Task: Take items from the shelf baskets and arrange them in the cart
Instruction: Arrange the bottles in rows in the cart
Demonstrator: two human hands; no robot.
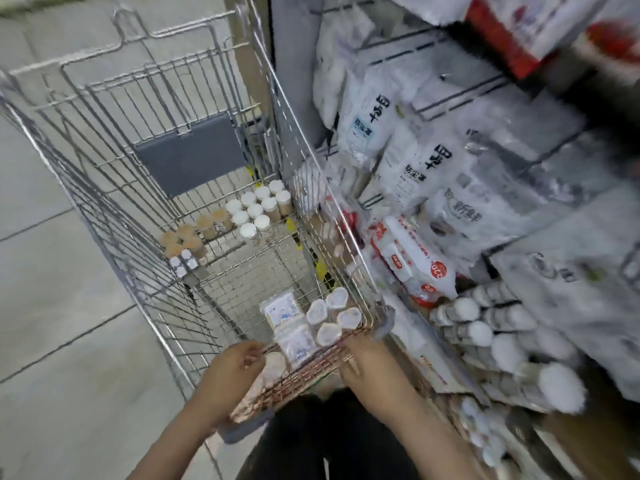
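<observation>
The wire cart (pixel 104 188) stands in front of me, seen from above. At its near end lie flat clear packets (pixel 281 311) and several small white-lidded cups (pixel 333 314). My left hand (pixel 235 368) reaches over the near rim, its fingers pinched against a pale round packet (pixel 274 368). My right hand (pixel 363 362) rests at the near right corner of the cart, just below the cups; blur hides its grip. At the far end stand white-capped jars (pixel 256 209), brown-capped jars (pixel 187 237) and small silver-topped bottles (pixel 183 265).
The shelf on the right is packed with white plastic bags (pixel 370 126), a red and white bag (pixel 412 261) and stacked white-capped tubes (pixel 485 336). A grey flap (pixel 187 157) hangs on the cart's far wall. Grey tiled floor (pixel 52 306) lies left.
</observation>
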